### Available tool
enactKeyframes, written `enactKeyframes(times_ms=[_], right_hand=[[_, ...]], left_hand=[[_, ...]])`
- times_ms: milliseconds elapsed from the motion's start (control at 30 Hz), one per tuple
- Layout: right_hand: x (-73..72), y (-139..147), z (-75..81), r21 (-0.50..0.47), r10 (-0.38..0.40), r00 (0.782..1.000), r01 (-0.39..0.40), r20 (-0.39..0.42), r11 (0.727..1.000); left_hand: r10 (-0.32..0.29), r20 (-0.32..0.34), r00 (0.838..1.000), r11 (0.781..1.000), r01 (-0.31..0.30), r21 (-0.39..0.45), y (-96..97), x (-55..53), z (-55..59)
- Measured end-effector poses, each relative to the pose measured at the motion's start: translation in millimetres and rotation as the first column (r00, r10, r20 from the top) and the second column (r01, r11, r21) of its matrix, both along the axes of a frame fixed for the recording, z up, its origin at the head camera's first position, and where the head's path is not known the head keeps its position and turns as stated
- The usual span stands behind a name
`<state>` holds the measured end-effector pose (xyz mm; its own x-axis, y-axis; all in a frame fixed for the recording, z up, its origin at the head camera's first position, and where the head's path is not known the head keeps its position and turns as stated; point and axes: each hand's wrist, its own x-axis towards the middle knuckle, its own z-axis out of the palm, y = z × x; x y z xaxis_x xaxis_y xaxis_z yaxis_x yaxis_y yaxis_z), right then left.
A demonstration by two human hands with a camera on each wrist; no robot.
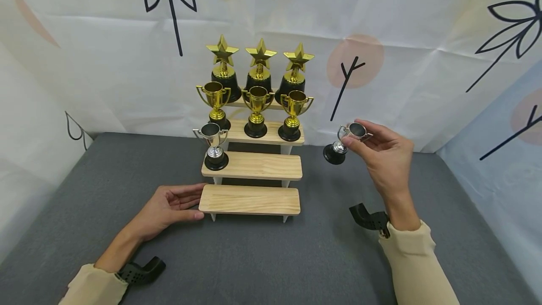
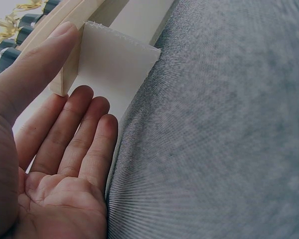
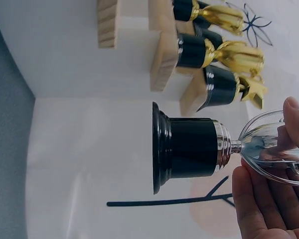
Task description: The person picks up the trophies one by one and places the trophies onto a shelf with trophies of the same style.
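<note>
My right hand (image 1: 387, 154) pinches a silver trophy cup (image 3: 266, 144) by its bowl, thumb on one side and fingers on the other. Its black base (image 1: 334, 154) tilts down to the left, in the air right of the stepped wooden stand (image 1: 250, 200). At the stand's lowest step, my left hand (image 1: 173, 205) lies with straight fingers against the left end; in the left wrist view the fingertips meet the white side support (image 2: 114, 59). Another silver trophy cup (image 1: 214, 147) stands upright at the left end of the second step.
Gold trophy cups (image 1: 256, 112) line the third step, and gold star trophies (image 1: 261, 67) the top one. A grey cloth (image 1: 271, 258) covers the table. Behind the stand hangs a white printed backdrop (image 1: 288, 8).
</note>
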<state>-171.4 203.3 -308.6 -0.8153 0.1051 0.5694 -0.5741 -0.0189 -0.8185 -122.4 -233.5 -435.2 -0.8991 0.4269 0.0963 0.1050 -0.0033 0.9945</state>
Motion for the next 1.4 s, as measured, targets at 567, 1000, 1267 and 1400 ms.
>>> enactKeyframes(times_ms=[567,1000,1267,1400], right_hand=[[14.2,-17.0,7.8,0.07,0.099,0.994,-0.095,-0.056,0.993],[24.3,-35.0,7.6,0.114,0.135,0.99,-0.131,-0.036,0.985],[26.3,-41.9,4.4,0.128,0.164,0.986,-0.158,-0.04,0.979],[28.7,-46.4,4.2,0.135,0.163,0.986,-0.157,-0.037,0.978]], left_hand=[[0.008,0.014,1.0,1.0,-0.008,-0.016,0.9,-0.8,0.5],[0.006,0.012,1.0,1.0,-0.006,-0.014,0.5,-0.7,-0.6],[0.002,0.008,1.0,1.0,-0.002,-0.008,0.5,-1.0,-1.7],[0.004,0.009,1.0,1.0,-0.004,-0.011,0.4,-0.8,-0.4]])
